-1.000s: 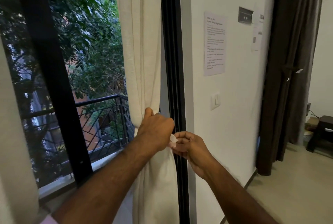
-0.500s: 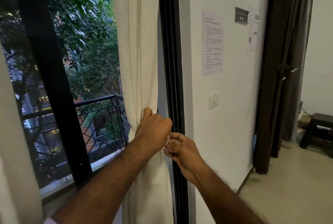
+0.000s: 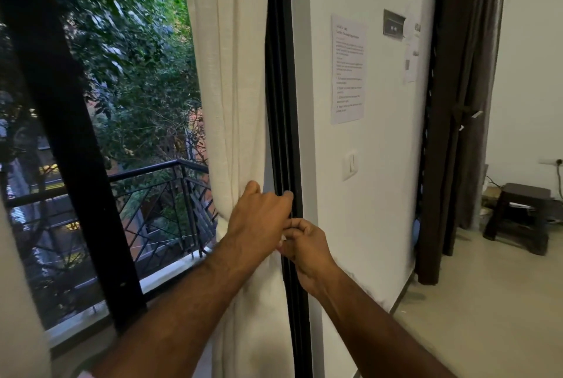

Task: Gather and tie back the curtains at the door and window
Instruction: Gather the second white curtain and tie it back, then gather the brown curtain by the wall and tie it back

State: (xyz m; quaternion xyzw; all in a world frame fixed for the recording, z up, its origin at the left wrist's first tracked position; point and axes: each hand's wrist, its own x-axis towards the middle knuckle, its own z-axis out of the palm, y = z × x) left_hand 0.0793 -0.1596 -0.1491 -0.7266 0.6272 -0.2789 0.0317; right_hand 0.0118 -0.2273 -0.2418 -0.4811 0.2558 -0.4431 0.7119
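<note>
1. Since a second ago, the left hand has reached farther round the white curtain; one fingertip now shows at the black door frame.
2. Its fingers curl round the curtain's bunched waist.
3. The right hand touches it from just below, fingers curled, pinching a small white strip.
4. The white curtain hangs against the door frame; a dark curtain hangs gathered beyond the wall.

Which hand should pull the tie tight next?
Right, probably: the right hand pinches the white tie end, while the left hand is occupied gripping the gathered cream curtain.
</note>
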